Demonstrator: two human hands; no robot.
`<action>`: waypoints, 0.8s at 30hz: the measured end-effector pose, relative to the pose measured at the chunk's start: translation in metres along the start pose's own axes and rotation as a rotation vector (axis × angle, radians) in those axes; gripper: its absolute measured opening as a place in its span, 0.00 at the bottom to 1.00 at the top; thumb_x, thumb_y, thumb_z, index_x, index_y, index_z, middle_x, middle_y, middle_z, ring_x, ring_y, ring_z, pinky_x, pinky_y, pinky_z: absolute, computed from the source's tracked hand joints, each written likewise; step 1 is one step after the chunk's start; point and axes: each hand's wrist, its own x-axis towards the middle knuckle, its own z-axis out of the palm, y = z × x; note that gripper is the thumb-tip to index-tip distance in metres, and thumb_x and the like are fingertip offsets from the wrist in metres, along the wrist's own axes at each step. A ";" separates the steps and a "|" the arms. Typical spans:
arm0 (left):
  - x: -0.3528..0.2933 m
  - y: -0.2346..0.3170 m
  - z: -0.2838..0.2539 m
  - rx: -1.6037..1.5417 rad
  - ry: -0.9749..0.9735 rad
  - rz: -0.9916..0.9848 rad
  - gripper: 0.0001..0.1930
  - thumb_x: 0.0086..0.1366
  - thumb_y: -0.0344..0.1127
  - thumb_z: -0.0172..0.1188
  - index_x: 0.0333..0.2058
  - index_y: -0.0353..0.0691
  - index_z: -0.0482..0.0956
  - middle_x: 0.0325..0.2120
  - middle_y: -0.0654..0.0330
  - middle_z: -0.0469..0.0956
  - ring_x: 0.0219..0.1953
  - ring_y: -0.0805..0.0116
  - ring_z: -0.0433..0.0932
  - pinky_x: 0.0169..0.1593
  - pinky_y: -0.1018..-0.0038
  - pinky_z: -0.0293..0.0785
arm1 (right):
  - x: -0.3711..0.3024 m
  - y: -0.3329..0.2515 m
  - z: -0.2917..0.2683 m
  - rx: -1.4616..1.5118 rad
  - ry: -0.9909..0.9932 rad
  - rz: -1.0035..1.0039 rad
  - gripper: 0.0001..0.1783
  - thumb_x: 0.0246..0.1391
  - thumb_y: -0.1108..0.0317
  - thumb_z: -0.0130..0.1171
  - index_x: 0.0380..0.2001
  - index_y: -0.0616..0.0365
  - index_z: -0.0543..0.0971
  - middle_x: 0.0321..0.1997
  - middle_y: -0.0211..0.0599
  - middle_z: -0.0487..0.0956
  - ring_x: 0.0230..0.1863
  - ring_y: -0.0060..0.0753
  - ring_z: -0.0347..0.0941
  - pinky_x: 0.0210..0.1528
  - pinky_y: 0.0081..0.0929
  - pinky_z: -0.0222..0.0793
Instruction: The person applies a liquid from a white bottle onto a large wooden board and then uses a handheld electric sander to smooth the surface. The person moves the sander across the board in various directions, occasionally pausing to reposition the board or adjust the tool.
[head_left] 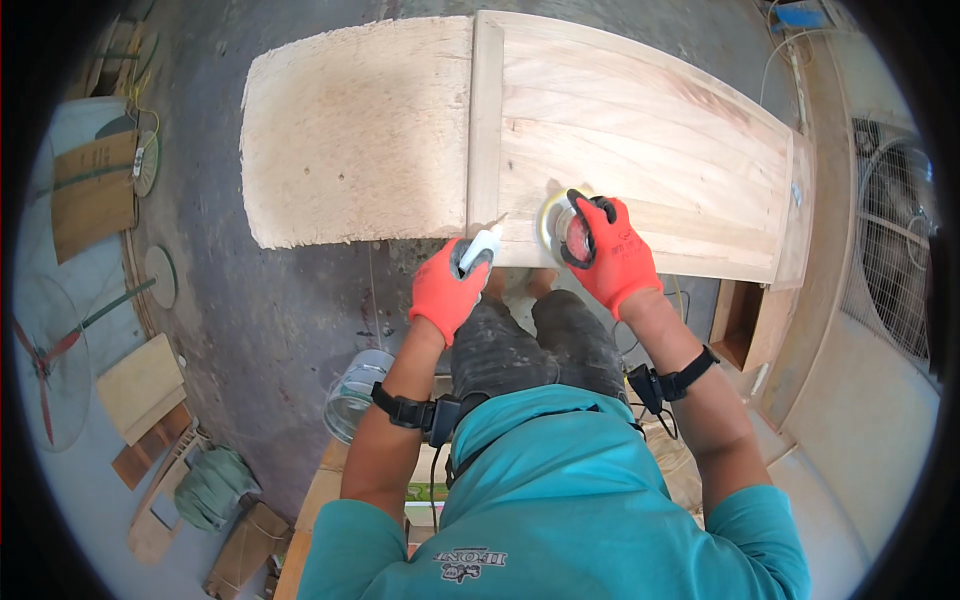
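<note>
Standing over a framed wooden panel (640, 150), the person has both gloved hands at its near edge, just right of the vertical rail (486, 120) that serves as the reference for this report. The left hand (447, 290), in an orange glove, has its fingers wrapped closed round a small pale tube or bottle (480, 245) whose tip points at the foot of that rail; what it contains cannot be read from this view. The right hand (610, 255), likewise gloved, lies just right of the rail with fingers curled over a round pale disc or roll (555, 222), pressed flat against the panel face; whether it is an abrasive pad or a tape roll cannot be determined. Judged by surface condition, the boards right of the rail appear smooth and clean, while the sheet (355, 130) left of the rail has a rough, ragged near edge and a paler, dusty face, suggesting that side remains unfinished. Work looks to be partway along, confined for now to the joint at the rail's foot. Regarding containers: a clear plastic bucket (352, 392) stands on the floor below and left of the rail, beside the person's left forearm; its contents are not discernible.
</note>
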 end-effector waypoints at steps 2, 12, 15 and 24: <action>0.004 -0.009 0.003 -0.007 0.003 -0.024 0.17 0.61 0.45 0.66 0.43 0.40 0.81 0.31 0.51 0.84 0.34 0.51 0.83 0.39 0.62 0.77 | -0.006 -0.003 -0.002 0.000 -0.030 0.022 0.42 0.48 0.64 0.71 0.68 0.36 0.67 0.66 0.46 0.65 0.58 0.52 0.74 0.54 0.42 0.76; 0.004 0.008 0.002 0.003 -0.060 -0.068 0.16 0.61 0.46 0.66 0.41 0.41 0.80 0.30 0.53 0.84 0.32 0.54 0.84 0.40 0.63 0.78 | -0.021 0.019 0.010 0.094 0.024 -0.004 0.44 0.45 0.63 0.73 0.67 0.40 0.67 0.66 0.44 0.66 0.58 0.53 0.74 0.54 0.43 0.76; 0.005 0.014 0.006 0.023 -0.066 -0.066 0.15 0.62 0.43 0.66 0.41 0.40 0.80 0.29 0.54 0.83 0.30 0.60 0.83 0.37 0.65 0.77 | -0.028 0.023 0.011 0.142 0.049 -0.030 0.44 0.45 0.62 0.73 0.67 0.42 0.67 0.66 0.45 0.66 0.58 0.54 0.74 0.55 0.43 0.76; 0.006 0.004 0.008 -0.026 -0.031 -0.057 0.15 0.62 0.44 0.66 0.41 0.41 0.81 0.27 0.54 0.83 0.28 0.58 0.84 0.37 0.65 0.78 | -0.040 0.024 0.011 0.132 0.066 -0.059 0.44 0.45 0.62 0.74 0.67 0.42 0.67 0.67 0.46 0.66 0.59 0.55 0.74 0.56 0.43 0.76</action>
